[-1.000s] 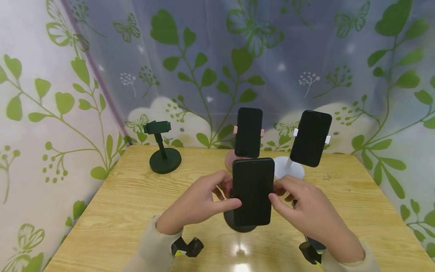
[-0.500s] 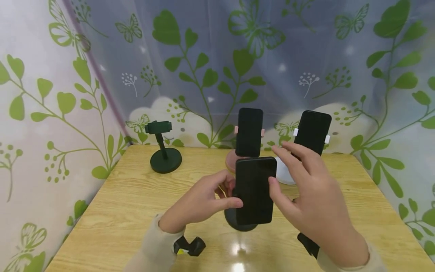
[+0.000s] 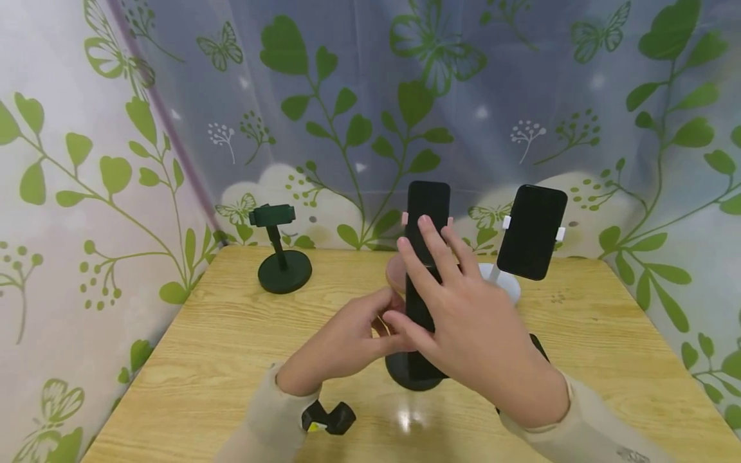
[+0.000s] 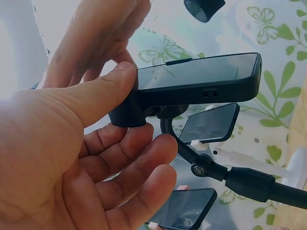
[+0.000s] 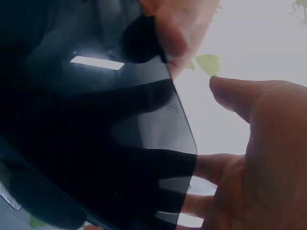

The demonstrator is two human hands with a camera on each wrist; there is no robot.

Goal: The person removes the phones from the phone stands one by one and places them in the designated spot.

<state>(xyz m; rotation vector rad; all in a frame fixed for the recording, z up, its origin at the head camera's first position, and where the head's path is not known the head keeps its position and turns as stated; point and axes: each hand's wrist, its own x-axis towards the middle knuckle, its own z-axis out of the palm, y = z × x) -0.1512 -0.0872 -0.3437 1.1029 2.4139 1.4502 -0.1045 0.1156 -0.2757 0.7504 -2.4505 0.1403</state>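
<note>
A black phone (image 3: pixel 420 308) sits in the clamp of a black phone stand (image 3: pixel 399 374); the clamp (image 4: pixel 128 109) shows in the left wrist view. My left hand (image 3: pixel 350 341) pinches that clamp at the phone's left edge, thumb on top and fingertips underneath. Fingers spread, my right hand (image 3: pixel 471 321) passes in front of the phone and covers much of its screen in the head view. From the right wrist, its fingers appear behind or beyond the glossy phone (image 5: pixel 96 129), holding nothing; whether they touch it I cannot tell.
Behind stand a phone (image 3: pixel 428 199) in a pink holder (image 3: pixel 396 271) and another phone (image 3: pixel 531 231) in a white holder (image 3: pixel 509 286). A dark green stand (image 3: pixel 285 271) without a phone is at the back left. A dark flat object (image 3: pixel 539 346) lies partly under my right forearm.
My right hand has let go of the phone's right edge, lifted, and swung left across the screen with fingers spread. The left hand keeps its grip at the left edge.
</note>
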